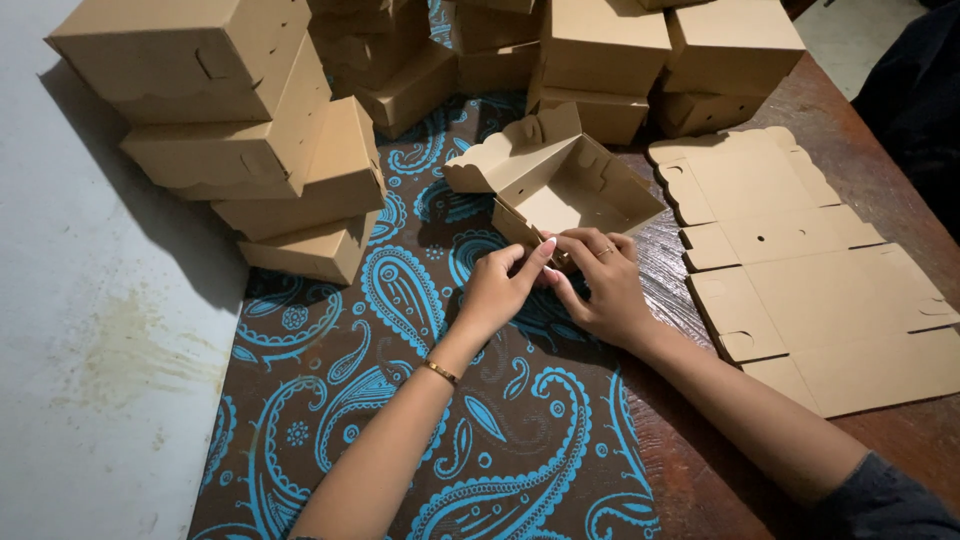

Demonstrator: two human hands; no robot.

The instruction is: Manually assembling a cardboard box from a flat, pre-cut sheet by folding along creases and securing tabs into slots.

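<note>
Head view: left hand (497, 287) and right hand (603, 283) pinch the near corner of a half-folded box (560, 190) on the patterned cloth (400, 300); locking that corner tab seems next, needing firm pressure.

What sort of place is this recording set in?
Probably a home or small-shop packing table, not a factory: stacked folded brown boxes, flat unfolded blanks, and a paisley cloth over a wooden table.

Near front corner of the open box (560, 185) behind both hands' fingers; stacked boxes (620, 40) cut by top edge.
</note>
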